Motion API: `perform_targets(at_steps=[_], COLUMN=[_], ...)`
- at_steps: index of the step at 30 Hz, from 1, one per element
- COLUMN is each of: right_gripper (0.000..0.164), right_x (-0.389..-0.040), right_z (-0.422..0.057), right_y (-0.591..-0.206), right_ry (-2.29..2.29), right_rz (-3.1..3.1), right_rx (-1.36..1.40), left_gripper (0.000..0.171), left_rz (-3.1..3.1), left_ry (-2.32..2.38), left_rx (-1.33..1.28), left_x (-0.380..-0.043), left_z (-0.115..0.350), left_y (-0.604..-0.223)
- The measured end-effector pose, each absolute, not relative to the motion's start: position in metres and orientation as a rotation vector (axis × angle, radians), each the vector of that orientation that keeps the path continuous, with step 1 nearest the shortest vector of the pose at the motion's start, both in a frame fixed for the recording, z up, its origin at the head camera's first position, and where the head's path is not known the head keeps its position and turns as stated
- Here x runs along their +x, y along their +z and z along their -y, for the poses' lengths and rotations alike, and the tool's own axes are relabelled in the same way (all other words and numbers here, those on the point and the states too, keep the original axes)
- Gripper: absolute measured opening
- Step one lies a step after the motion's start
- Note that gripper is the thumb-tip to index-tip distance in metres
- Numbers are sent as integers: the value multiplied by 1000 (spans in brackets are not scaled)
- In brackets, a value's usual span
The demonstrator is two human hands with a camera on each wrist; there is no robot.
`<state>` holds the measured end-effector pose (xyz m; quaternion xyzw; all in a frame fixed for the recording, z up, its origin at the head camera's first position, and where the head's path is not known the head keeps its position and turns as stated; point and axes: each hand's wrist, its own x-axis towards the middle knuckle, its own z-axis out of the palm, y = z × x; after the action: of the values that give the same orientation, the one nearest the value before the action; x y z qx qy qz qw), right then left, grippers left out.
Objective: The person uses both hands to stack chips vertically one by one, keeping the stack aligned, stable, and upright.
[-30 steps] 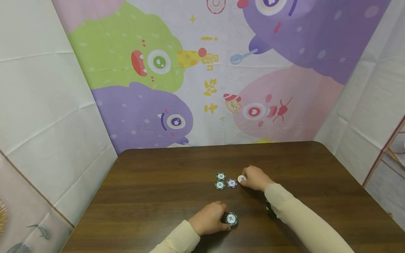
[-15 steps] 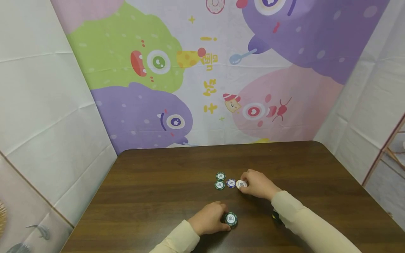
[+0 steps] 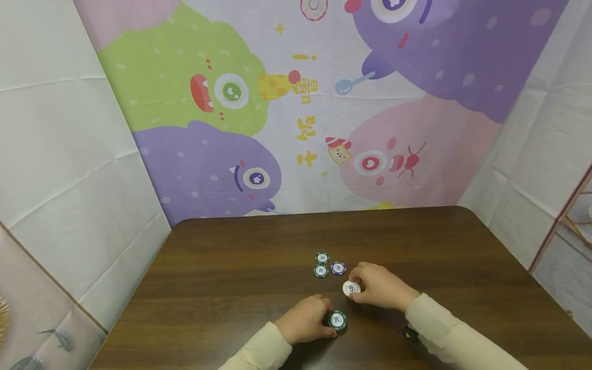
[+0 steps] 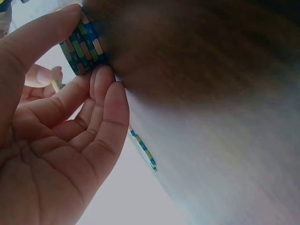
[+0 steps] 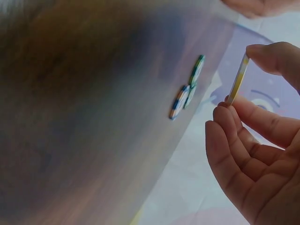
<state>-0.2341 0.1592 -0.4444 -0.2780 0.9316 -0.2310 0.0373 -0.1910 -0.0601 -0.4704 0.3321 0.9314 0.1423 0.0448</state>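
My left hand (image 3: 306, 319) grips a short stack of poker chips (image 3: 337, 320) by its sides, low over the table near the front. A green chip marked 20 tops it, and the left wrist view shows green edges with a blue one at the bottom of the stack (image 4: 84, 44). Between thumb and fingers my right hand (image 3: 381, 285) pinches one white and yellow poker chip (image 3: 351, 289); its thin edge (image 5: 238, 78) shows in the right wrist view. Two green chips (image 3: 321, 271) and a blue chip (image 3: 338, 267) lie flat just beyond the hands.
The brown wooden table (image 3: 231, 257) has its far edge against a cartoon-printed cloth (image 3: 314, 185). A small dark item with a yellow mark (image 3: 410, 334) shows under the right sleeve (image 3: 455, 329). Pale cloth walls stand at both sides.
My right hand has come nearer and to the right, bringing the white chip from beside the blue one toward the stack. My left hand and its stack have stayed in place.
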Motion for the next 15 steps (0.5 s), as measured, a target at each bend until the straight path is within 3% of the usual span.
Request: perform_targets(at_steps=[15], right_gripper=[24], right_x=[-206], right_z=[-150], right_y=[-447], right_ry=[-788], right_rz=[-2740], right_rx=[-1024], left_gripper=[36], left_rz=[-2825], left_ry=[461], left_rx=[967], left_x=[-190], left_z=[59], left_y=[-469])
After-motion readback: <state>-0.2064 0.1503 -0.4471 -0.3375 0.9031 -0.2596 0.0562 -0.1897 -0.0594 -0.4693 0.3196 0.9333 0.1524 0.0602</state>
